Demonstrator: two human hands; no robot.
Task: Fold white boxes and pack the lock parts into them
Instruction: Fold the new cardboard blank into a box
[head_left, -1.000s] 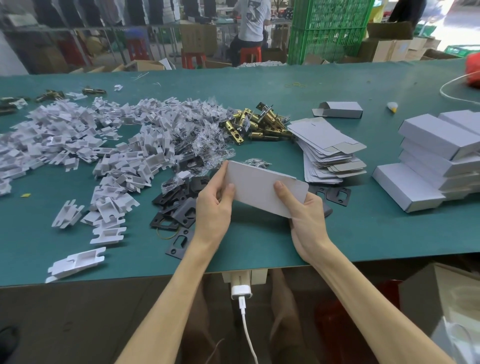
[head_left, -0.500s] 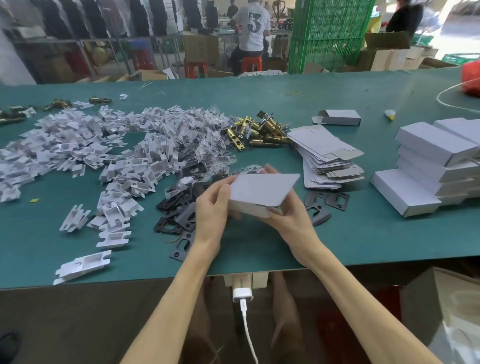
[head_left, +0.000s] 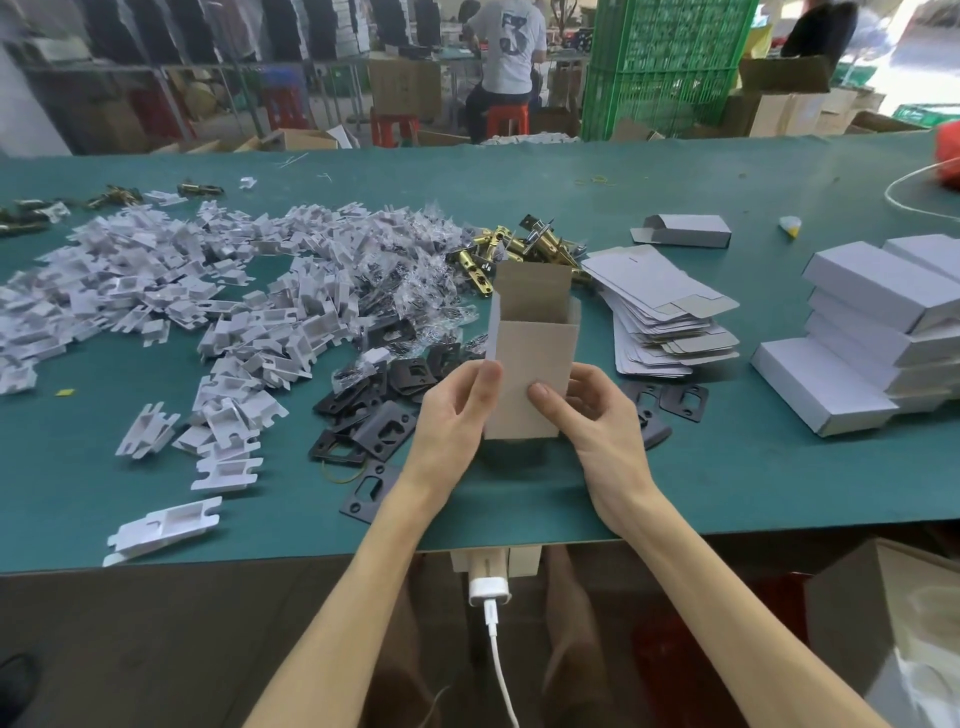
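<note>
"While the box (head_left: 530, 364) stands up in the middle of the frame, what are the hands doing?"

"The left hand (head_left: 457, 415) and right hand (head_left: 597, 421) each pinch its lower part, thumbs in front. Its top flap is open. The worktop (head_left: 727, 467) has room at the lower right; black plates (head_left: 374, 415) crowd just left."

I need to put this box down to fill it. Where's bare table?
Bare mat lies between your right hand and the finished boxes. The far strip behind the brass latches too. Crowded left: white inserts, black plates.
</note>
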